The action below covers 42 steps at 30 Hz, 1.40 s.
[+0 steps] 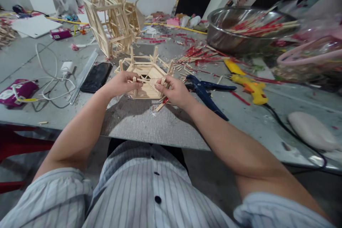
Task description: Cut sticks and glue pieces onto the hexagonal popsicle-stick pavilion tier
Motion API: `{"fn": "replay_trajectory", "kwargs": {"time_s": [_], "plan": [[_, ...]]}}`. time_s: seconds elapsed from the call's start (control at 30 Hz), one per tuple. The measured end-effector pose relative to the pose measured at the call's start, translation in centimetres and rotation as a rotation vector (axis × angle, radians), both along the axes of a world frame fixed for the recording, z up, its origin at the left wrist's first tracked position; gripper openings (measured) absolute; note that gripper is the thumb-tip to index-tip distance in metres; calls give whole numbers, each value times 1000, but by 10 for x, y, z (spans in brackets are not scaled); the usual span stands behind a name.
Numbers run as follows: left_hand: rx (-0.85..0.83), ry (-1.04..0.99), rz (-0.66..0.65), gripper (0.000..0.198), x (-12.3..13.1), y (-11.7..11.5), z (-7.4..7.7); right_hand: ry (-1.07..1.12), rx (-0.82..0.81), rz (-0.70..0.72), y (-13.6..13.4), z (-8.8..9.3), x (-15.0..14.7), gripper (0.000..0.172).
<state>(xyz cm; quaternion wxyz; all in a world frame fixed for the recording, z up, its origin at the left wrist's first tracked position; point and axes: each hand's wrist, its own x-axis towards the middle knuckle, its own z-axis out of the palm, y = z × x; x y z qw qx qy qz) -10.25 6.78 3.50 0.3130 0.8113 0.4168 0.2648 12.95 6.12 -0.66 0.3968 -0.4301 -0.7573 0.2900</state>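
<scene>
A low six-sided frame of wooden sticks (146, 94), with short upright posts at its corners, sits on the table in front of me. A thin wooden stick (146, 80) spans its near side between two front posts. My left hand (124, 82) pinches the stick's left end beside the front left post. At the other end, my right hand (173, 91) has thumb and fingers closed on the stick by the front right post. My fingertips partly hide both ends and the posts.
Behind stands a taller stick structure (114, 25). A phone (96, 77) lies left; blue cutters (207, 92) and a yellow glue gun (249, 87) lie right. Red-tipped sticks (197, 55) are scattered near a metal bowl (227, 42). A white cable (49, 87) loops at left.
</scene>
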Motion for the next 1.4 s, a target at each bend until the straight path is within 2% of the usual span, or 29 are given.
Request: {"fn": "replay_trajectory", "kwargs": {"time_s": [0.17,0.37,0.53,0.73,1.13,1.4], "plan": [[-44,9,14,21,2,0,0,-81,146,-27,-1,5,1,34],[35,-41,0,22,-2,5,-5,-125,113,57,2,6,6,28],[-27,-28,-3,19,-1,3,-4,-96,108,23,3,4,5,35],[28,-54,32,20,2,2,-1,-121,116,36,2,5,4,28],[-16,17,73,15,4,0,1,-69,61,-15,1,2,1,13],[-9,29,66,14,5,-1,2,-56,25,-47,1,2,-1,16]]}}
